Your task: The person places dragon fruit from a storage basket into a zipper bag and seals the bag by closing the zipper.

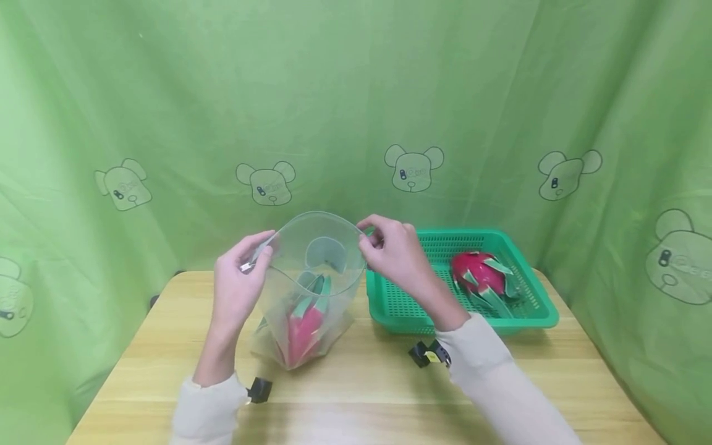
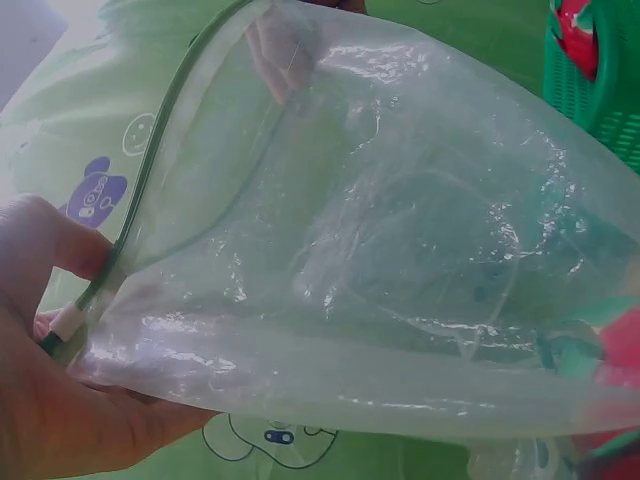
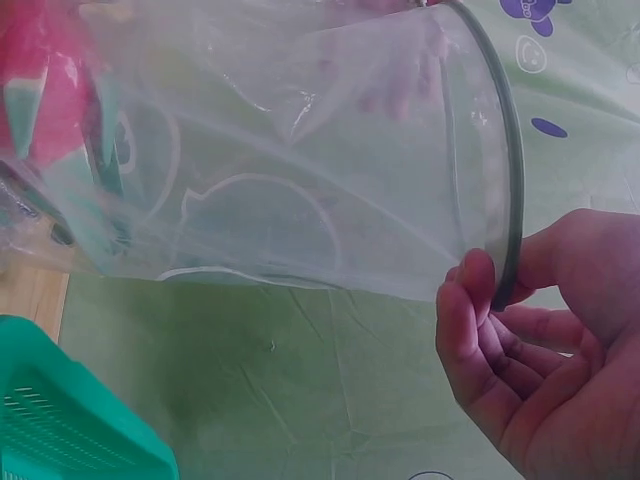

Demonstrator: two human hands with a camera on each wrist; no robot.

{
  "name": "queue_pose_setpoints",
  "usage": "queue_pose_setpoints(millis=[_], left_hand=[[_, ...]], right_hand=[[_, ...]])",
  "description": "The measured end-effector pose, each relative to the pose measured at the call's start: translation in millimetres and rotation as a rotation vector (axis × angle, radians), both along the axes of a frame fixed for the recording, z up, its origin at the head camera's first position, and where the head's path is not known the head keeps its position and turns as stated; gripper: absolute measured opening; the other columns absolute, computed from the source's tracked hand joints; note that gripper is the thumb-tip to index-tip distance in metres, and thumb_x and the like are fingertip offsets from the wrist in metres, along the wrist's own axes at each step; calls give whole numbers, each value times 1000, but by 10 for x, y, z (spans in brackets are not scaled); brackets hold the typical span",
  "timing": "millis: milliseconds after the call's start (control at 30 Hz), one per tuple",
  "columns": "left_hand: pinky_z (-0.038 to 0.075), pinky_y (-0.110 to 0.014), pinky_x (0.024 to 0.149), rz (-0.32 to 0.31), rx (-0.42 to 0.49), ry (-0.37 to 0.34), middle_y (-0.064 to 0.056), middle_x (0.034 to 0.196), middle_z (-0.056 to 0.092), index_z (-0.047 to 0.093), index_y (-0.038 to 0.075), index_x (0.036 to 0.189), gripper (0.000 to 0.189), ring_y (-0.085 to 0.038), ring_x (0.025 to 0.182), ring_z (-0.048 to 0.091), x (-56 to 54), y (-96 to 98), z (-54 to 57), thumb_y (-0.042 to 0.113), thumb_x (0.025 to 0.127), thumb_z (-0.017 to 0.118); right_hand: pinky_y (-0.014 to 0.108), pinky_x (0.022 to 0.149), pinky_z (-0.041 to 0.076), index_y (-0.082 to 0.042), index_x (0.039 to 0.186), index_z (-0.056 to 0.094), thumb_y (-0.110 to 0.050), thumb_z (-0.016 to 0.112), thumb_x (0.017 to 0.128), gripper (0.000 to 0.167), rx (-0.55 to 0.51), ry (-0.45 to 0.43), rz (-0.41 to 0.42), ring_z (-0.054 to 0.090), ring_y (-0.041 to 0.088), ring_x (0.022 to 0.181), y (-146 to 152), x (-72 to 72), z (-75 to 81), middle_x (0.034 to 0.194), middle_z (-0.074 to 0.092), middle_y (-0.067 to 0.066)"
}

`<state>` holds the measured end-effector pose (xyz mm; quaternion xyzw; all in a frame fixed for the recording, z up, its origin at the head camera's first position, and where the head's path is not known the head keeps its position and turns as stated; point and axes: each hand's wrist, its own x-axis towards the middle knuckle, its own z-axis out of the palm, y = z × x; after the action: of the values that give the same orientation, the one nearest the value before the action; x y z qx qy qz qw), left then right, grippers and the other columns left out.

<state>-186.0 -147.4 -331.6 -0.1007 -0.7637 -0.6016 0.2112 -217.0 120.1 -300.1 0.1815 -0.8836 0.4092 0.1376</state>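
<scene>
One clear bag (image 1: 342, 306) gapes wide between left hand (image 1: 240, 281) and right hand (image 1: 395, 250), each pinching its rim. It holds one dragon fruit (image 1: 305, 330); a second dragon fruit (image 1: 479, 272) lies in one basket (image 1: 525, 322) near the tabletop (image 1: 356, 402)'s right edge.

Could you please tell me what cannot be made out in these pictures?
- Head: part of the left end of the green basket, behind the right hand.
- Head: underside of the dragon fruit in the basket, hidden by its top.
- Left wrist: much of the bagged dragon fruit, cut off by the right edge.
- Right wrist: much of the left hand, blurred through the zip bag.
</scene>
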Motion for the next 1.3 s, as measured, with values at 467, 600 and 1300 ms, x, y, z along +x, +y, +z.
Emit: queue_pose_setpoints(millis=[467, 600, 1300], left_hand=[[53, -29, 100, -115, 131, 142, -14, 132, 67, 66, 4, 133, 32, -22, 117, 66, 51, -44, -218, 7, 101, 63], [56, -27, 95, -28, 158, 112, -9, 127, 70, 69, 7, 129, 29, -21, 111, 70, 35, 57, -186, 13, 101, 66], [51, -29, 63, -152, -338, -233, -14, 116, 75, 61, 6, 137, 39, -22, 79, 67, -45, -77, 306, 26, 103, 63]], right_hand=[[31, 48, 50, -5, 122, 69, -8, 56, 95, 30, -39, -28, 16, 65, 16, 53, 36, 28, -17, 71, 68, 4], [31, 48, 51, -5, 122, 69, -9, 57, 97, 28, -36, -30, 46, 66, 16, 55, 16, 45, -6, 72, 67, 3], [33, 50, 55, -3, 118, 70, -7, 59, 98, 24, -26, -20, 109, 66, 16, 56, 25, 85, 15, 73, 67, 1]])
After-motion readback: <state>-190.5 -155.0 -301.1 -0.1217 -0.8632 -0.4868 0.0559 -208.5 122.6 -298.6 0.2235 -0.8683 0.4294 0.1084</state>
